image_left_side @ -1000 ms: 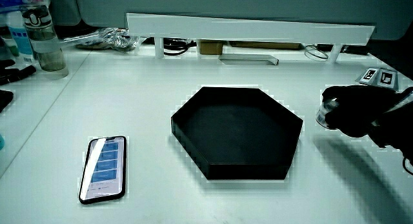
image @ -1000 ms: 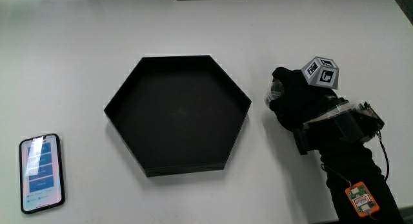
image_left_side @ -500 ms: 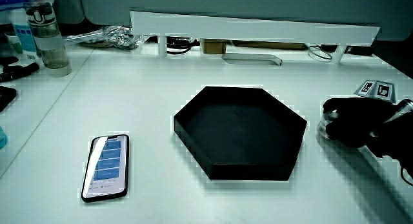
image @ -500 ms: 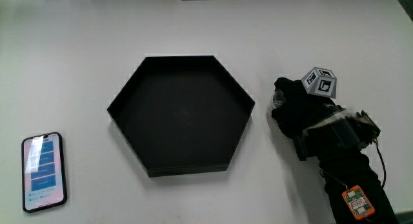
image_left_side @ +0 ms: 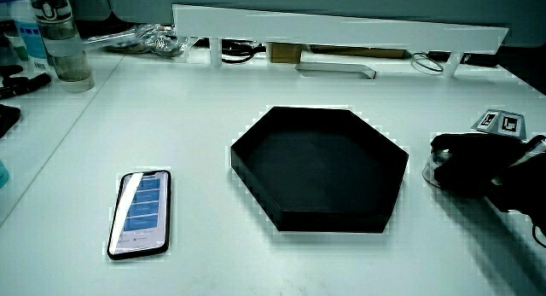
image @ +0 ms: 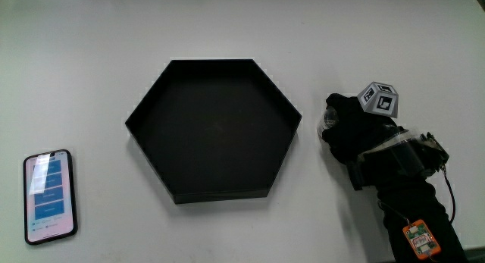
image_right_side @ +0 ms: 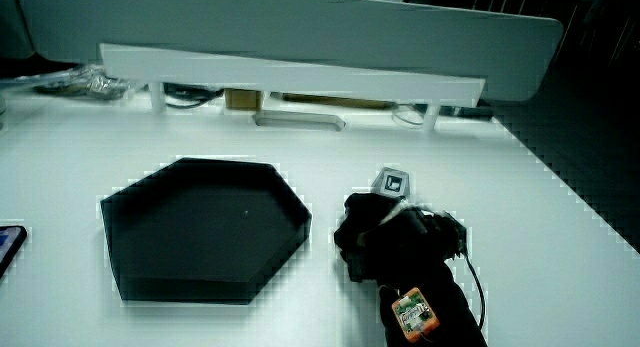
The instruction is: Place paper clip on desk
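While I cannot tell the hand's (image: 355,133) grip, lower-centre frame beside the black tray (image: 214,128), I'd judge the unseen clip light, stiff, pinched edgewise.

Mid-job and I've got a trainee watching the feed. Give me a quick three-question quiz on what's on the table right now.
1. True or false: the black hexagonal tray holds something.
2. Which thing lies between the phone and the hand? A) a bottle B) the tray C) a cable
3. Fill in: the hand rests on the table beside the ____, not over it.

Key:
1. False; the main view and both side views show it with nothing inside.
2. B
3. tray. The paper clip cannot be made out in any view, only something pale at the fingertips.
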The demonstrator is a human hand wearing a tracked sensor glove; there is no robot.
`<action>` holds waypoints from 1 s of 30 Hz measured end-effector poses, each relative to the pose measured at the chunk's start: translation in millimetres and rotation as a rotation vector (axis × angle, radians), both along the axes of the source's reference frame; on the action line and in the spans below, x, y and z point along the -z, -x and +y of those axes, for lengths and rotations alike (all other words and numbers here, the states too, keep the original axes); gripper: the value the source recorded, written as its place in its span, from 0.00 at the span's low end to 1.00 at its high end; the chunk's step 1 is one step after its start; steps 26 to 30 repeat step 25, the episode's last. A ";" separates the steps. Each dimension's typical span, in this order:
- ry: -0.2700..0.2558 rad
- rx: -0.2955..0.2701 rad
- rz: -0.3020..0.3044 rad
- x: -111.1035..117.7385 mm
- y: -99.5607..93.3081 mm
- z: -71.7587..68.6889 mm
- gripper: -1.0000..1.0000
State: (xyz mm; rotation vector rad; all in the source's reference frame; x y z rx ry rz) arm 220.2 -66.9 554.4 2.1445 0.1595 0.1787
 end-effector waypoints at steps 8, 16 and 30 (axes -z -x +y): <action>0.061 0.052 0.040 -5.7 2.7 -2.7 0.17; 0.036 0.023 0.013 5.2 -5.9 3.6 0.00; -0.257 -0.058 0.022 40.3 -15.9 2.0 0.00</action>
